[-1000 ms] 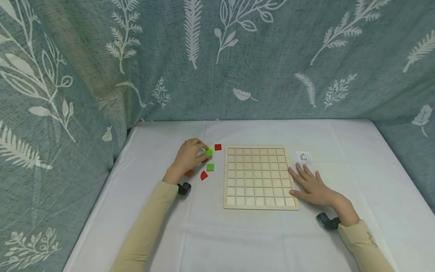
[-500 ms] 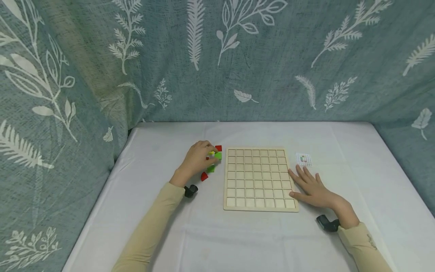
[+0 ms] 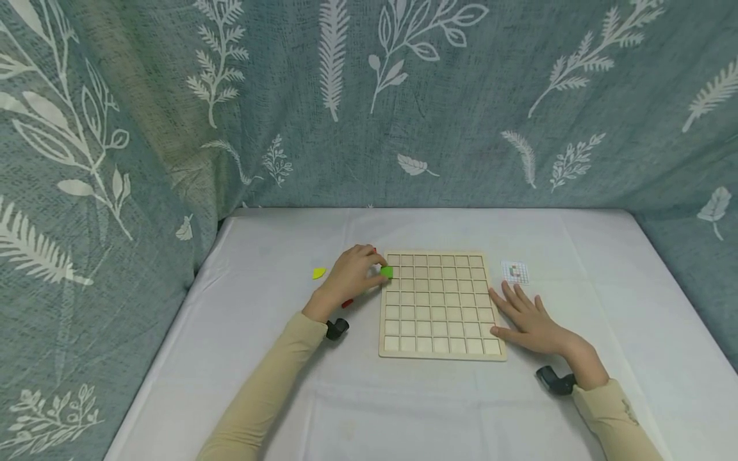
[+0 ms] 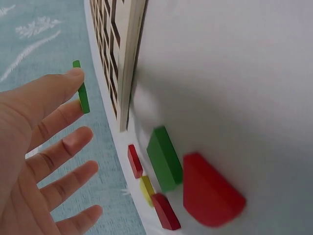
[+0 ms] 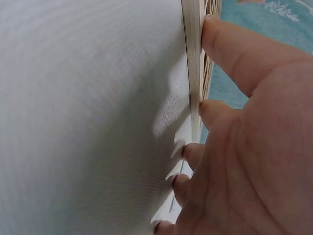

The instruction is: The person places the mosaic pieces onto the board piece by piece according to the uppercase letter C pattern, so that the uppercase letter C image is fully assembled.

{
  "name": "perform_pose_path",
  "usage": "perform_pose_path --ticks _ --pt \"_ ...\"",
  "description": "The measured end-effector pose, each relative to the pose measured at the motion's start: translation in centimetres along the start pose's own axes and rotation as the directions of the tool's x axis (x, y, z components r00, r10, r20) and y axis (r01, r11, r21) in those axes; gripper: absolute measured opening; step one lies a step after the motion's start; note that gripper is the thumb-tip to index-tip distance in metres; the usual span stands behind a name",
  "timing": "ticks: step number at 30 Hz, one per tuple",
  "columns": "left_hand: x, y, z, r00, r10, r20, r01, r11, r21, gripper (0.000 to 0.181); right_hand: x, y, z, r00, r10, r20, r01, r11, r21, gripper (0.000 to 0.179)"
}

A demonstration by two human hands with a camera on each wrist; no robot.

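Note:
My left hand [image 3: 353, 274] pinches a green square tile [image 3: 387, 273] between thumb and index finger, the other fingers spread. It holds the tile over the left edge of a wooden grid board [image 3: 432, 298], and the left wrist view shows this tile [image 4: 83, 98] edge-on, raised above the tabletop. My right hand [image 3: 533, 325] lies with fingers spread along the board's right side. Its thumb and index finger touch the board's edge [image 5: 194, 63]. Below the left hand lie a green block [image 4: 165, 159], a red rounded piece [image 4: 212, 193] and a small yellow piece [image 4: 146, 191].
A small printed card [image 3: 515, 272] with a coloured grid pattern lies beyond the right hand. A yellow rounded piece [image 3: 319, 273] sits left of the left hand. The white-covered table [image 3: 426, 410] ends at a leaf-patterned curtain [image 3: 461, 153].
My left hand has moved right with the pinched green tile, from the loose pieces to the board's left edge. The yellow rounded piece has come into view behind it. My right hand stays put.

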State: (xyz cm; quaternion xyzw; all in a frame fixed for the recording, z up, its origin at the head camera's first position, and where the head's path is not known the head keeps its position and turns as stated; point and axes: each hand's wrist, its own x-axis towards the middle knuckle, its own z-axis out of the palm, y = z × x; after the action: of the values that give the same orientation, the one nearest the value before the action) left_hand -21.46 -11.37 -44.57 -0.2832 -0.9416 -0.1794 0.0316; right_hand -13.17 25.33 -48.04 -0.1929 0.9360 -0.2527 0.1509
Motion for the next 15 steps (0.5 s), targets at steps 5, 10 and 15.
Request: perform_pose_path --ticks 5,10,15 --pt "0.2 0.5 0.5 1.0 0.017 0.002 -0.017 1.0 -0.015 0.029 0.0 0.0 0.1 1.0 0.001 -0.002 -0.001 1.0 -0.011 0.076" --pt "0.4 1.2 0.9 1.0 0.021 0.012 -0.021 1.0 -0.023 0.028 0.0 0.1 0.1 1.0 0.0 -0.004 0.0 1.0 -0.004 0.075" --pt "0.8 1.7 1.5 0.999 0.022 0.038 -0.021 0.999 -0.042 0.028 0.0 0.2 0.3 1.0 -0.006 -0.004 0.006 1.0 0.004 0.075"
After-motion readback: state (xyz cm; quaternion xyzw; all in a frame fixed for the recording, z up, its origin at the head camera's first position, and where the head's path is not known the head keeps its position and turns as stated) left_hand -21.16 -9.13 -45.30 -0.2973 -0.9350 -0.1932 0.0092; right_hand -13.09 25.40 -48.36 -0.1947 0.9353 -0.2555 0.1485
